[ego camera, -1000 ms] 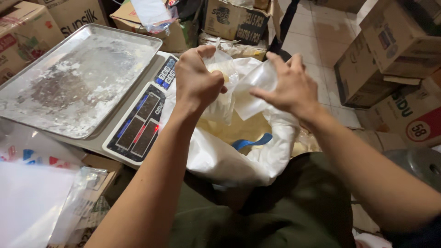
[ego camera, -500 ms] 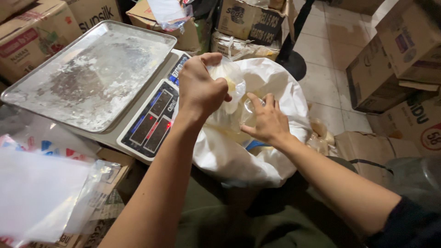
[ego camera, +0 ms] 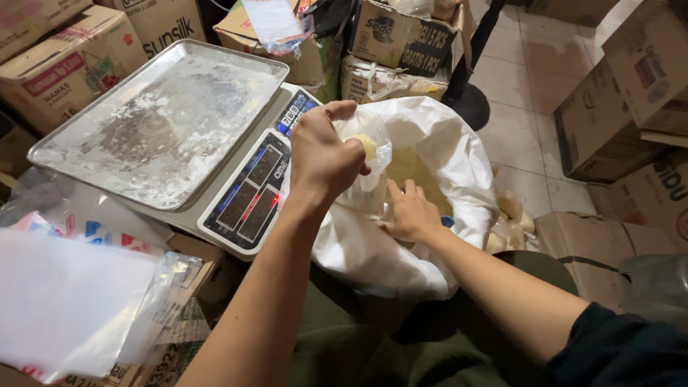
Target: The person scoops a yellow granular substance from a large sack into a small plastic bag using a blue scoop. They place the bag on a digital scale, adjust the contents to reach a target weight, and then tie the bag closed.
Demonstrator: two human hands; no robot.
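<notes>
The small clear plastic bag (ego camera: 369, 154) with a bit of yellowish stuff in it is pinched shut-fisted in the left hand (ego camera: 324, 159), held up right over the big white sack (ego camera: 430, 186) so spills drop back in. The right hand (ego camera: 410, 213) is down inside the sack, fingers curled; can't tell what it has. The digital scale (ego camera: 247, 193) with its floury metal tray (ego camera: 161, 118) sits just beside, cardboard boxes (ego camera: 623, 93) all round.

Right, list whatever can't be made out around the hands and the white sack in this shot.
Head view only:
- Right hand fingertips: sunk in the white sack, so any grip is hidden.
- Sack contents: only a yellowish patch shows; the folds cover the rest.
- Small clear bag in the left hand: mostly behind the fist.
- Scale readout: too small.
- Stacked plastic bags: blurred, cut by the edge.
</notes>
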